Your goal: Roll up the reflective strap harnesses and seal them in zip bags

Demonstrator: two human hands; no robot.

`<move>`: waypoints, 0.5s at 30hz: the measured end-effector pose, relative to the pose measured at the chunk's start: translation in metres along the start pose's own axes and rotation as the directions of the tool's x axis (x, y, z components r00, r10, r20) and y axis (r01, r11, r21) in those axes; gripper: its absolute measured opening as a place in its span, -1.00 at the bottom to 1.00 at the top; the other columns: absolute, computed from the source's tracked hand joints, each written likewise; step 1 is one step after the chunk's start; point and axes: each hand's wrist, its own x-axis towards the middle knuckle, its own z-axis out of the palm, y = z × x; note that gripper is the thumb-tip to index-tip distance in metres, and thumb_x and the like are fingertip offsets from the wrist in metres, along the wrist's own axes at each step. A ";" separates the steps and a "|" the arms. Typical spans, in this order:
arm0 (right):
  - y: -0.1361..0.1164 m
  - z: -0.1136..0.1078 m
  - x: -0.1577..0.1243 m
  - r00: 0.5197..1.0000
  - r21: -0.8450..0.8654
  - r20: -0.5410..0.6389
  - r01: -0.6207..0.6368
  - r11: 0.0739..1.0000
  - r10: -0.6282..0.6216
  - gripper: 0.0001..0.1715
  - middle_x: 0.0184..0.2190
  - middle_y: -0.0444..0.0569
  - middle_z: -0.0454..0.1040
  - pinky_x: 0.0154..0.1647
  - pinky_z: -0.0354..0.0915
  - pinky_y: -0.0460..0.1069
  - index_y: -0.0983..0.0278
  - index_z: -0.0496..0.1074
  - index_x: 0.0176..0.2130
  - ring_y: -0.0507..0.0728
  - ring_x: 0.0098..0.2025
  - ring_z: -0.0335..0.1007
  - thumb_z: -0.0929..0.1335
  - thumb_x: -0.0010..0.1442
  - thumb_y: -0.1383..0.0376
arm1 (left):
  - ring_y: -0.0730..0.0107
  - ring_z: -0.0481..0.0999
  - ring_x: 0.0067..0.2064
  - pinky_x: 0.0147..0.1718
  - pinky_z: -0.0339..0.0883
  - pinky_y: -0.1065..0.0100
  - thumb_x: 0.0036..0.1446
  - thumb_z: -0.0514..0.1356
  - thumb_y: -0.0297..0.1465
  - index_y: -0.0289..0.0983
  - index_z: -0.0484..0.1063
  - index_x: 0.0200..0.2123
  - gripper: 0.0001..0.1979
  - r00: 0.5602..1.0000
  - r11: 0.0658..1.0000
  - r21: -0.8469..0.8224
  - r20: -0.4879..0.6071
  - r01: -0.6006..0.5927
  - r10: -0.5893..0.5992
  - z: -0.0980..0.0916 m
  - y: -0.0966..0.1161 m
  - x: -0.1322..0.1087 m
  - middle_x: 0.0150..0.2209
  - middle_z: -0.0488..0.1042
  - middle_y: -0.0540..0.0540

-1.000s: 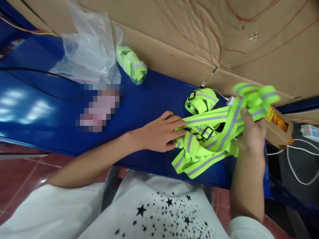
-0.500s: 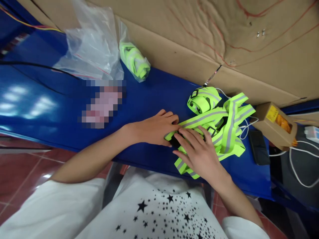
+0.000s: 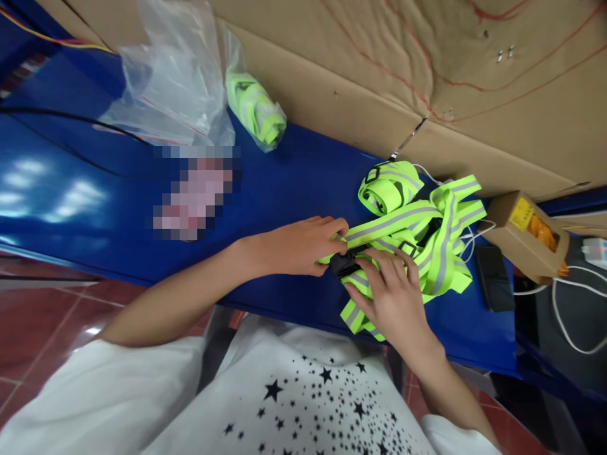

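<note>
A heap of neon yellow-green reflective straps [image 3: 441,253] with grey stripes lies on the blue table. My left hand [image 3: 310,246] is closed around a strap end at the heap's left side. Beside its fingertips is a black plastic buckle [image 3: 342,264]. My right hand [image 3: 391,291] has its curled fingers on the buckle's right side and the strap there; part of the buckle is hidden under them. Just behind the hands sits a rolled reflective strap [image 3: 389,189] with a black slider.
A bagged strap roll [image 3: 258,114] and clear plastic bags [image 3: 175,82] lie at the back left, near a blurred pinkish item [image 3: 194,199]. To the right are a black phone [image 3: 494,278], a cardboard box [image 3: 526,234] and white cables [image 3: 564,316]. Cardboard [image 3: 332,82] lines the back.
My right hand has shifted slightly right and curled its fingers, so the black buckle now shows between my hands. My left hand keeps its hold on the strap.
</note>
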 end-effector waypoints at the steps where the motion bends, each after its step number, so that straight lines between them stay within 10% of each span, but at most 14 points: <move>1: -0.004 0.001 0.001 1.000 -0.023 0.020 -0.021 1.000 0.021 -0.43 0.15 0.22 0.53 0.38 0.13 0.35 0.42 0.48 0.16 0.35 0.18 0.46 0.38 0.42 0.02 | 0.11 0.50 0.06 0.07 0.33 0.18 0.22 0.33 -0.41 -0.26 0.56 0.00 -0.73 1.000 0.999 0.043 -0.002 -0.015 0.015 0.000 0.001 0.000 0.15 0.41 -0.18; 7: -0.023 0.003 0.011 0.989 -0.119 0.060 -0.124 0.985 0.132 -0.40 0.25 0.34 0.47 0.45 -0.06 0.50 0.51 0.39 0.27 0.40 0.27 0.39 0.30 0.47 0.12 | 0.14 0.56 0.03 0.03 0.38 0.19 0.28 0.31 -0.32 -0.31 0.54 -0.08 -0.79 0.998 0.985 0.162 -0.028 -0.060 0.065 -0.004 0.008 -0.001 0.13 0.50 -0.18; 12: 0.003 -0.028 0.011 0.997 0.043 -0.039 -0.069 0.997 0.071 -0.54 0.10 0.22 0.59 0.37 0.21 0.39 0.43 0.49 0.13 0.34 0.13 0.53 0.38 0.35 0.20 | 0.24 0.58 0.09 0.11 0.42 0.20 0.32 0.23 -0.40 -0.24 0.45 0.00 -0.80 0.978 0.992 -0.109 -0.205 -0.059 0.036 -0.038 0.006 -0.022 0.17 0.50 -0.14; 15: 0.043 -0.057 -0.008 0.975 0.294 -0.136 -0.129 0.947 0.175 -0.55 0.04 0.16 0.62 0.18 0.45 0.22 0.32 0.50 0.12 0.29 0.08 0.58 0.45 0.30 0.18 | 0.24 0.60 0.07 0.05 0.49 0.17 0.29 0.30 -0.26 -0.25 0.38 -0.08 -0.75 0.840 0.851 -0.493 -0.528 -0.182 -0.126 -0.062 -0.008 -0.033 0.11 0.56 -0.17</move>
